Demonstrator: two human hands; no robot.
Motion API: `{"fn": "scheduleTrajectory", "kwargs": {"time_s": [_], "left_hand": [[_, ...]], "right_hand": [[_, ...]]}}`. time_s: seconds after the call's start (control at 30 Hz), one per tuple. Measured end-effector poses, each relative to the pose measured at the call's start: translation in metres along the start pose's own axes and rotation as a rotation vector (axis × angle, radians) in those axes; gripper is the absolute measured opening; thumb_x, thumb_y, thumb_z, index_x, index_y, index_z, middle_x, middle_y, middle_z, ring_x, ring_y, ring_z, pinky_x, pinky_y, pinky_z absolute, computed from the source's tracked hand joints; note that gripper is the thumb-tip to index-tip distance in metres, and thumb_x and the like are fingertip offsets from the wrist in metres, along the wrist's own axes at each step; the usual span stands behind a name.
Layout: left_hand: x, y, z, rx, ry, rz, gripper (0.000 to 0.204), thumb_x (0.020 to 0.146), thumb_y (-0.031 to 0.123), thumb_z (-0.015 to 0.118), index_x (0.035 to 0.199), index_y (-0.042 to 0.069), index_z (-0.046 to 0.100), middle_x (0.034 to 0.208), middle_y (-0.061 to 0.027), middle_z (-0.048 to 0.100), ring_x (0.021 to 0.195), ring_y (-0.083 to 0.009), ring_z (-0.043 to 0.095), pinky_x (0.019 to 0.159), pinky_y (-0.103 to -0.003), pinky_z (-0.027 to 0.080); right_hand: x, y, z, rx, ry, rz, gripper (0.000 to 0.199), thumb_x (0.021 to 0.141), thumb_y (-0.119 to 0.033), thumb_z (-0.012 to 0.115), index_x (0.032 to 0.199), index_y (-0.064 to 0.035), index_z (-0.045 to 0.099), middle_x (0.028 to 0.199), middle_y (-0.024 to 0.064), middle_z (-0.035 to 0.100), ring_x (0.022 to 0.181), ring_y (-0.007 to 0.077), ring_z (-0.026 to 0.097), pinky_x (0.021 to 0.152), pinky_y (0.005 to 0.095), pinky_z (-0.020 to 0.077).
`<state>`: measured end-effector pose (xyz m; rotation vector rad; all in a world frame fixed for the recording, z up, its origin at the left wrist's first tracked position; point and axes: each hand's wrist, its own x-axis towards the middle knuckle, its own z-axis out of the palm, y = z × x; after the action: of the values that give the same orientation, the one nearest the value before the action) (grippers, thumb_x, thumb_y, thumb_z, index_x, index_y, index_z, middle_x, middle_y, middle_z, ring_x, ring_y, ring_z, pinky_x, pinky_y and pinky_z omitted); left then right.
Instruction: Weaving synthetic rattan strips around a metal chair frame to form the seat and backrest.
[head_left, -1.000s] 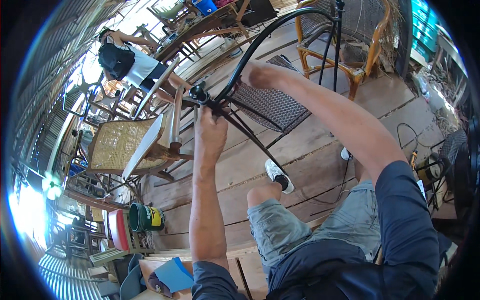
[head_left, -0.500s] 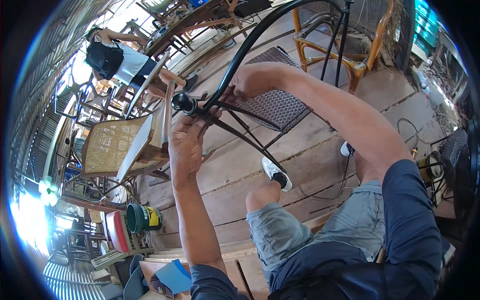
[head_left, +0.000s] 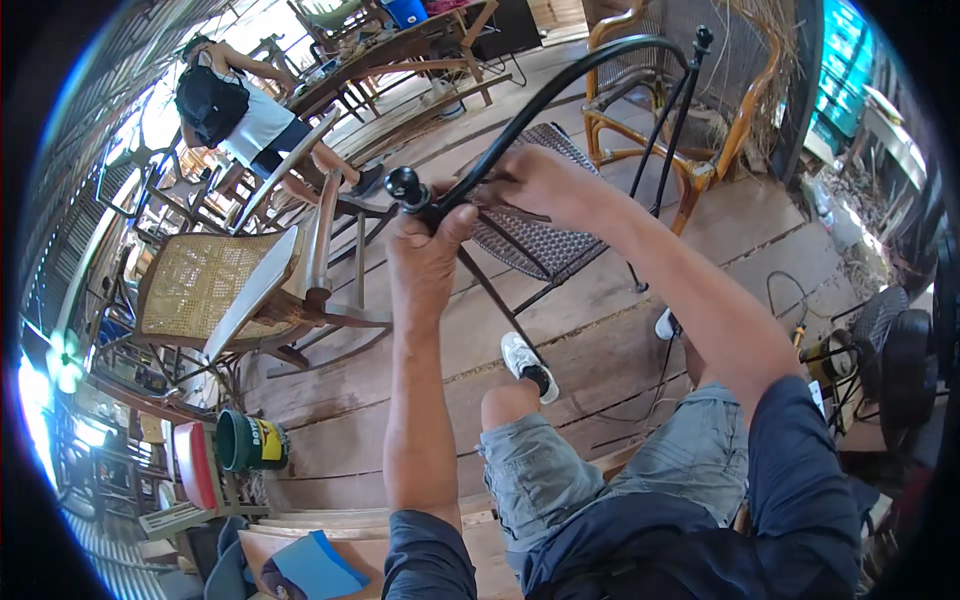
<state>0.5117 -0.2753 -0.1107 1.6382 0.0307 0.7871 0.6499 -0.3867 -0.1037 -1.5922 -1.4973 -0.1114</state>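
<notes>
A black metal chair frame [head_left: 570, 78] with a curved top rail and ball-shaped knobs rises in front of me. My left hand [head_left: 425, 250] is wrapped round it just below the near knob [head_left: 403, 187], thumb across the front. My right hand [head_left: 535, 185] is against the underside of the rail, a short way from that knob, its fingers curled. What the right fingers hold, if anything, is hidden behind the hand and rail. A woven seat [head_left: 560, 240] shows beyond my hands, between the dark metal legs.
To the left stands a wooden chair with a cane panel [head_left: 205, 285]. A green bucket [head_left: 245, 440] sits near a red-padded seat [head_left: 195, 465]. A rattan chair [head_left: 715, 165] is at the far right. Beyond, a person [head_left: 250, 110] with a black backpack bends toward a long table [head_left: 385, 50].
My left thumb now lies across the post below the knob, where the fingers were stretched along it. My right hand has shifted right, away from the knob. The view has shifted too.
</notes>
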Motion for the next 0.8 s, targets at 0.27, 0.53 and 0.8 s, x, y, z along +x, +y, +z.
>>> {"fn": "scheduleTrajectory", "kwargs": {"time_s": [0.27,0.53,0.8], "left_hand": [[0.007,-0.005,0.004,0.192,0.054,0.027,0.025,0.081,0.022,0.069,0.095,0.003,0.059,0.077,0.0023,0.057,0.07,-0.0082,0.049,0.065,-0.024,0.041],[0.004,0.007,-0.006,0.195,-0.036,-0.048,0.016,0.082,0.016,0.067,0.089,0.003,0.061,0.075,0.0009,0.058,0.07,-0.0076,0.05,0.064,-0.022,0.041],[0.01,-0.001,0.002,0.06,0.018,0.113,0.023,0.079,0.009,0.069,0.098,0.0,0.059,0.079,-0.001,0.06,0.071,-0.0076,0.052,0.065,-0.02,0.042]], "right_hand": [[-0.087,-0.044,-0.022,0.156,-0.103,0.464,0.021,0.088,-0.017,0.051,0.076,0.0001,0.052,0.059,0.009,0.052,0.049,0.0199,0.05,0.05,0.0335,0.0416],[0.073,-0.094,-0.063,-0.818,-0.164,-0.12,0.027,0.077,-0.031,0.062,0.08,-0.0039,0.061,0.068,0.0144,0.059,0.064,0.0307,0.059,0.059,0.0392,0.0461],[0.113,-0.07,-0.031,-0.93,-0.838,0.35,0.023,0.073,-0.019,0.069,0.089,-0.0026,0.068,0.087,0.0103,0.067,0.079,0.0274,0.063,0.065,0.036,0.0485]]}}
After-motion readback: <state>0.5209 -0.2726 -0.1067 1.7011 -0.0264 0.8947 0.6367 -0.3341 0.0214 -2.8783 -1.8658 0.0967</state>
